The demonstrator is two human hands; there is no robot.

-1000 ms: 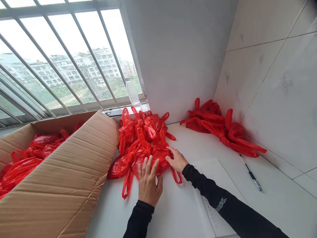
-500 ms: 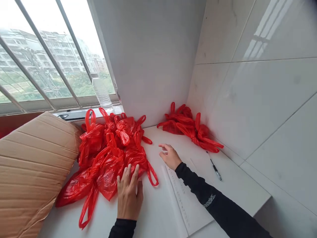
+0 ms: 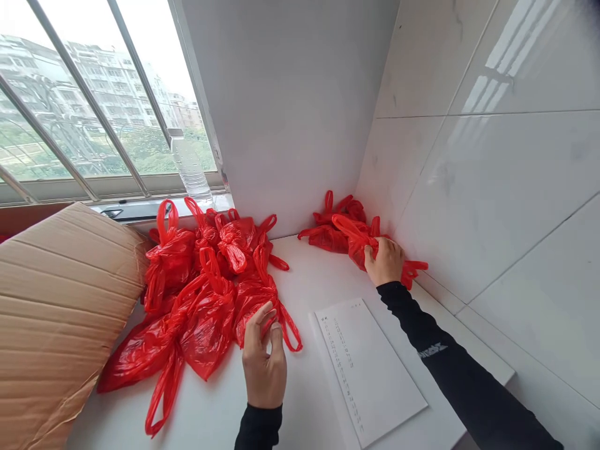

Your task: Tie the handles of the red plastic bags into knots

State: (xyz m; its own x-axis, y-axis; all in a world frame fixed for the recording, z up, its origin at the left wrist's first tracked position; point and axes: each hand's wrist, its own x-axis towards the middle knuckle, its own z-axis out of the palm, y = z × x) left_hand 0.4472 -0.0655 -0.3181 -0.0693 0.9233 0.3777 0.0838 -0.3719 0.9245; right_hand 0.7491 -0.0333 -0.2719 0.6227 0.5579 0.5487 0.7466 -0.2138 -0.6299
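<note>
My right hand has its fingers curled over a knotted red plastic bag in the small pile by the tiled wall; its fingertips are partly hidden. My left hand hovers at the near edge of the larger heap of red plastic bags, thumb and fingers apart and nothing between them. The bags are tied shut, with loop handles sticking out, and what they contain cannot be made out. Between my hands and closer to me lies an open notebook with handwritten columns on its page.
A cardboard box stands at the left against the heap. On the sill of the barred window is a clear plastic bottle, with a dark flat object beside it. White table meets tiled wall on the right.
My right hand has moved right and away from me, from above the notebook onto the right-hand bags. My left hand has shifted slightly right and turned. The pen is now out of sight.
</note>
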